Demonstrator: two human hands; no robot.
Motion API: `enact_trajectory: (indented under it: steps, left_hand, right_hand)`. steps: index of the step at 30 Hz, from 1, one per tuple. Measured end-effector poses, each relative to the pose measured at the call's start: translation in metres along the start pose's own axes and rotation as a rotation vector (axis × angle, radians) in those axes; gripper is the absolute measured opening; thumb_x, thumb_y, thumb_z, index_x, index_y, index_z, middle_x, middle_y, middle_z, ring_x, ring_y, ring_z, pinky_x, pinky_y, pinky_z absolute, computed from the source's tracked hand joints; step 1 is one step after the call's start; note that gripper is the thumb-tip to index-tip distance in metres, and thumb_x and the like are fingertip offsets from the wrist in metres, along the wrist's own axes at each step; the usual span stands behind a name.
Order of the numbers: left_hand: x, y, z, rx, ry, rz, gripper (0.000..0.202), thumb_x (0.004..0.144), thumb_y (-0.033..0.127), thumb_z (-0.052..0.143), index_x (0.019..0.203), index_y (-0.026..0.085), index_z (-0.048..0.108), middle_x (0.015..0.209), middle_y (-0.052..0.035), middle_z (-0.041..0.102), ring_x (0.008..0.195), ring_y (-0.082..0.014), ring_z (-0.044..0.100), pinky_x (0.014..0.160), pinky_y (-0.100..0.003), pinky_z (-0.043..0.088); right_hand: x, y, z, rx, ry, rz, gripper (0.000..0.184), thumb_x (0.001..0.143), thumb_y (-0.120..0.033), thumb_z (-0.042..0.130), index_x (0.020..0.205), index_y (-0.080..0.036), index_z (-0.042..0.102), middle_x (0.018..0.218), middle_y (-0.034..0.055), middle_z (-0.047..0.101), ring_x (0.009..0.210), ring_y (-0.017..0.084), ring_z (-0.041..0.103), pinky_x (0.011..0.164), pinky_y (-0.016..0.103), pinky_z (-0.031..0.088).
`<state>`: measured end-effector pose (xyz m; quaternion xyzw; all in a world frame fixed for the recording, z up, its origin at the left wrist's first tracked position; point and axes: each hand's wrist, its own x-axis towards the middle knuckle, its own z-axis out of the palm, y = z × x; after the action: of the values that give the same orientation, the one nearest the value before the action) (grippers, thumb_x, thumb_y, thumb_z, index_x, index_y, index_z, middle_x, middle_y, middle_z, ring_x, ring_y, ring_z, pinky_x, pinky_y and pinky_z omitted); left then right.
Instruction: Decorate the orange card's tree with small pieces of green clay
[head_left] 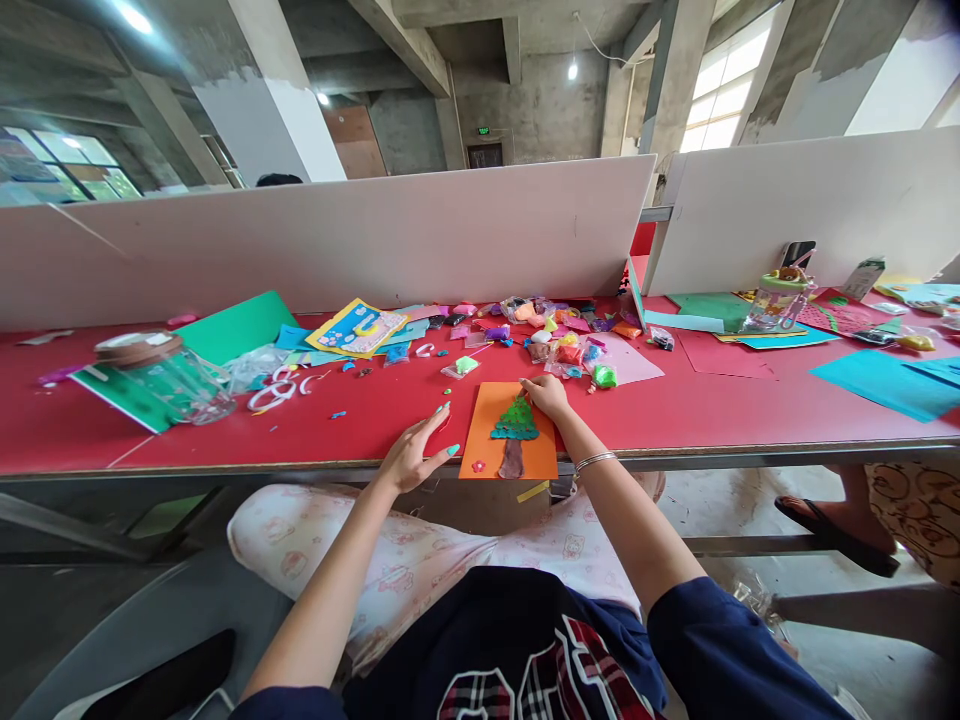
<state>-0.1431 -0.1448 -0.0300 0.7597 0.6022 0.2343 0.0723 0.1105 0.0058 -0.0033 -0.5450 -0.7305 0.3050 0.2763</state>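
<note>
An orange card (485, 440) lies at the near edge of the red table (675, 400). On it is a clay tree with a green crown (516, 421) and a brown trunk (513, 459). My right hand (546, 394) rests at the top of the tree, fingers curled with the tips pressing the crown's peak. My left hand (415, 450) lies just left of the card, fingers stretched out and apart, holding nothing. A silver bangle (595, 460) sits on my right wrist.
Small bags of coloured clay (568, 350) are scattered behind the card, with coloured paper sheets (358, 329) and a green sheet (236, 327). A clear jar (166, 375) lies at the left. White dividers (360, 240) back the table. Another person's foot (832, 530) shows at right.
</note>
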Motion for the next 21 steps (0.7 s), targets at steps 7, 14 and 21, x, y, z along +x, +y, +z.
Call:
enact_trajectory:
  steps: [7,14,21]
  left_hand:
    - [-0.0046,0.0023,0.0059,0.11,-0.021,-0.012,0.077,0.086,0.06,0.042,0.15,0.019,0.027,0.149,-0.0098,0.043,0.138,-0.0277,0.041,0.117,-0.048,0.029]
    - [-0.0078,0.0048,0.0027,0.137,-0.018,0.04,0.077,0.086,0.062,0.041,0.15,0.019,0.03,0.155,-0.0092,0.033,0.144,-0.0298,0.03,0.115,-0.046,0.032]
    - [0.0009,0.0067,0.0044,0.148,-0.044,-0.002,0.078,0.088,0.061,0.04,0.152,0.02,0.022,0.155,-0.0111,0.032,0.143,-0.0291,0.031,0.116,-0.049,0.029]
  right_hand:
    - [-0.0034,-0.0025,-0.0023,0.008,0.002,-0.003,0.04,0.091,-0.041,0.05,0.071,-0.014,0.071,0.061,0.0028,0.06,0.054,0.012,0.046,0.053,0.023,0.03]
    - [-0.0015,-0.0008,-0.0011,0.006,0.004,0.002,0.039,0.091,-0.041,0.05,0.074,-0.014,0.073,0.063,0.0034,0.063,0.056,0.012,0.05,0.055,0.022,0.032]
    - [-0.0007,-0.0005,-0.0008,0.015,0.009,0.009,0.037,0.091,-0.04,0.051,0.074,-0.015,0.073,0.062,0.0033,0.062,0.058,0.013,0.051,0.055,0.022,0.033]
